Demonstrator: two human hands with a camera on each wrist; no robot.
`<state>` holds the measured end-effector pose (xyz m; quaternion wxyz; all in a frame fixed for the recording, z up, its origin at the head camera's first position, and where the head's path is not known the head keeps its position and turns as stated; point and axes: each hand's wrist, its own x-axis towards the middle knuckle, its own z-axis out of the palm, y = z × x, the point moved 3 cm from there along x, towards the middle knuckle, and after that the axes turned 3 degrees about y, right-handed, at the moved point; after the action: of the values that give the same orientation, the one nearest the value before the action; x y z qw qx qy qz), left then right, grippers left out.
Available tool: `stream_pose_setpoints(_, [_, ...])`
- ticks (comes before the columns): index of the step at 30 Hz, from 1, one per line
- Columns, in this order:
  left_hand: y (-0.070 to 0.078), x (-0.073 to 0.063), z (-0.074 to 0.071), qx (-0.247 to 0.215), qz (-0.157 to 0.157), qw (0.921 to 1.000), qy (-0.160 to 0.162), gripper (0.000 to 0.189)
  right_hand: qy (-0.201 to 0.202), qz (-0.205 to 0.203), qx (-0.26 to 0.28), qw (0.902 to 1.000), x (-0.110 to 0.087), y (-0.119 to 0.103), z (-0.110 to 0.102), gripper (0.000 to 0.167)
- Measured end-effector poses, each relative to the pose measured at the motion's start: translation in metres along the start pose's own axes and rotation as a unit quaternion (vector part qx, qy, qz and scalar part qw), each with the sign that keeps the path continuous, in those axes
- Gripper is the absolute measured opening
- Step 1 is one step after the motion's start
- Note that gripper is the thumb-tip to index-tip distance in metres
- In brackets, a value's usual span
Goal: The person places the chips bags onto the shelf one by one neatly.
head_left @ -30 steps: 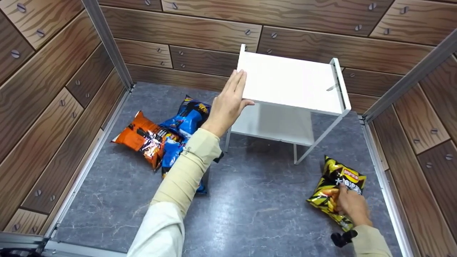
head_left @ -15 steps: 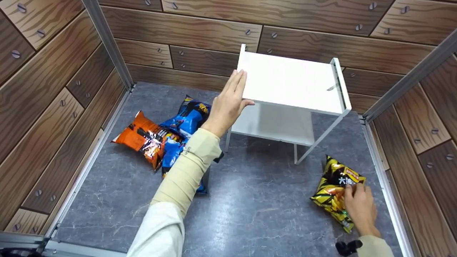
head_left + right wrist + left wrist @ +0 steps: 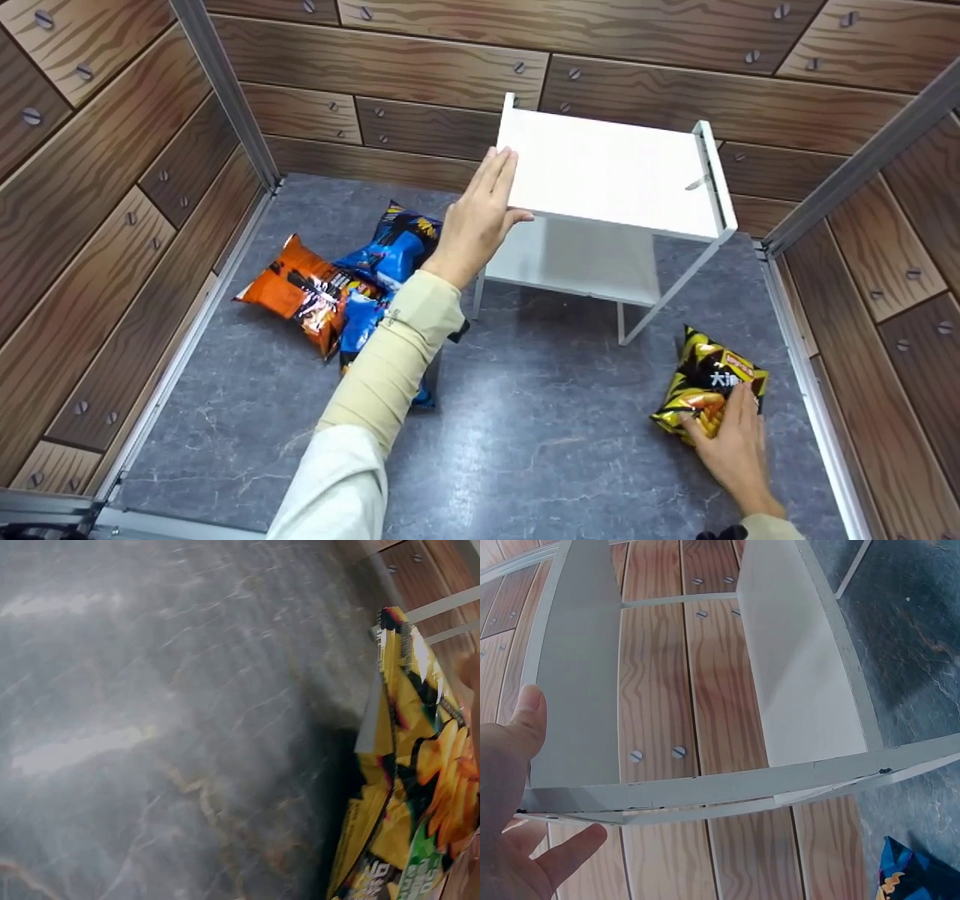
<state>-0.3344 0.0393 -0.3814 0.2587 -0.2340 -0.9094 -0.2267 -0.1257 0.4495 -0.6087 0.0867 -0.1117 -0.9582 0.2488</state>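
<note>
My left hand (image 3: 480,221) lies against the left side of a small white two-tier side table (image 3: 611,172), fingers straight along its edge, thumb at the front corner. In the left wrist view the thumb (image 3: 530,716) and fingers (image 3: 574,859) sit on either side of the white frame. Over at the right, my right hand (image 3: 731,446) rests over a yellow and black bag of chips (image 3: 709,375) on the floor, thumb apart from the straight fingers. The right wrist view shows the chip bag (image 3: 420,765) along its right side, with most of the hand out of that view.
Left of the table, an orange chip bag (image 3: 296,289) and several blue chip bags (image 3: 397,251) lie together, partly hidden by my left arm. Wood-patterned walls (image 3: 420,64) with metal rails enclose the grey marbled floor (image 3: 525,450).
The right hand has lifted off the yellow chip bag, shifted right, then come back over it with fingers and thumb spread. The bag moved slightly. The left hand stays put.
</note>
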Motion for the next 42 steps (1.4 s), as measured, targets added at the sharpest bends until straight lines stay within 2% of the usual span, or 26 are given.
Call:
stream_pose_setpoints(3, [0.0,0.0,0.0,0.0,-0.002,1.0,0.001,0.078,-0.01,-0.016,-0.017,0.9997,-0.002,0.002,0.007,0.112])
stream_pose_setpoints(14, [-0.001,-0.002,0.0,0.0,0.008,0.9999,0.01,0.078,-0.073,-0.011,-0.076,0.9944,0.001,0.002,0.02,0.129])
stream_pose_setpoints(18, [-0.002,-0.001,0.0,-0.003,0.003,1.0,0.004,0.078,-0.074,-0.025,-0.092,0.9927,0.001,0.002,0.021,0.137])
stream_pose_setpoints(23, [-0.002,-0.001,0.0,-0.007,0.001,1.0,0.001,0.078,-0.046,-0.05,-0.103,0.9924,0.0,0.004,0.024,0.144])
stream_pose_setpoints(27, [-0.001,-0.001,0.001,-0.007,0.006,0.9999,0.005,0.077,-0.012,-0.069,-0.095,0.993,-0.002,0.006,0.026,0.141])
stream_pose_setpoints(35, [-0.001,0.0,0.0,-0.002,0.006,1.0,0.005,0.078,0.059,-0.099,-0.073,0.9906,-0.006,0.008,0.031,0.129])
stream_pose_setpoints(42, [-0.001,-0.001,-0.001,0.005,0.013,0.9998,0.015,0.076,0.122,-0.13,-0.046,0.9829,-0.008,0.004,0.029,0.115])
